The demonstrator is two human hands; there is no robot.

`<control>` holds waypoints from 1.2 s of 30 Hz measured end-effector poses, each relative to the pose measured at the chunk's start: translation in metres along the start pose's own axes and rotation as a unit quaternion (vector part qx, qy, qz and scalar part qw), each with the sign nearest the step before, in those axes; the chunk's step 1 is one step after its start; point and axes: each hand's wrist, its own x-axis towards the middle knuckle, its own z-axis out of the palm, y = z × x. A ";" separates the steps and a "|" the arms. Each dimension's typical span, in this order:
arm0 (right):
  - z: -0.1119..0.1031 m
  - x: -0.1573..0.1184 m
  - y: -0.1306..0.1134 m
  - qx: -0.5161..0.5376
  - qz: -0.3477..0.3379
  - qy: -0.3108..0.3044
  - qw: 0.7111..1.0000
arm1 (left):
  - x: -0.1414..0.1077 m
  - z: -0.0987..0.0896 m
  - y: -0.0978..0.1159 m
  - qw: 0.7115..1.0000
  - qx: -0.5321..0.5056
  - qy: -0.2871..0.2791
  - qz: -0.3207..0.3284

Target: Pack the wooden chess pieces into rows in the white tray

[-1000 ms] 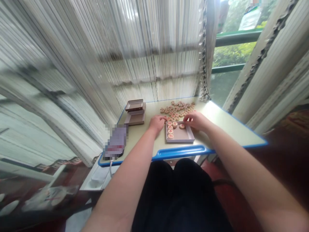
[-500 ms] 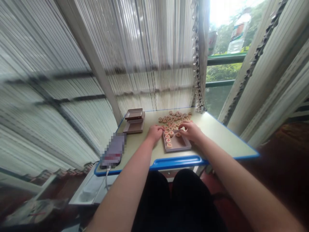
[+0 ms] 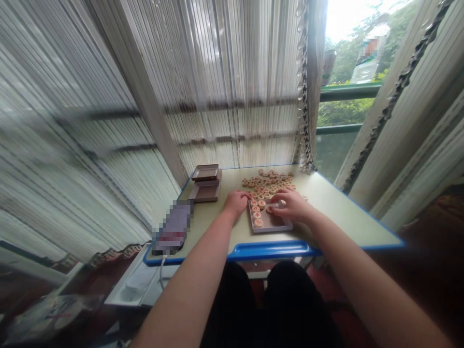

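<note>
A shallow box (image 3: pixel 271 230) lies on the desk in front of me. Along its left side stands a column of round Chinese chess pieces (image 3: pixel 257 215), with another piece (image 3: pixel 261 205) beside the top one. My left hand (image 3: pixel 237 202) is closed at the box's upper left corner, fingertips against the rim. Reaching in over the right side, my right hand (image 3: pixel 292 204) has thumb and fingers curled around a piece (image 3: pixel 269 210) inside the box. Part of that piece and the box's right wall are hidden by the hand.
Many loose pieces (image 3: pixel 270 180) are spread behind the box. Two stacked trays (image 3: pixel 205 191) sit at the back left. A phone-like device (image 3: pixel 174 227) with a cable (image 3: pixel 162 270) lies at the desk's left edge. A blue groove (image 3: pixel 271 249) runs along the front.
My right hand has moved further in over the box, and its fingers now cover more of the piece there. My left hand stays at the corner. The whole view has shifted slightly.
</note>
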 end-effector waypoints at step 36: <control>0.000 0.000 -0.017 0.028 -0.019 -0.039 0.999 | 0.001 0.001 0.002 1.000 0.014 0.003 0.007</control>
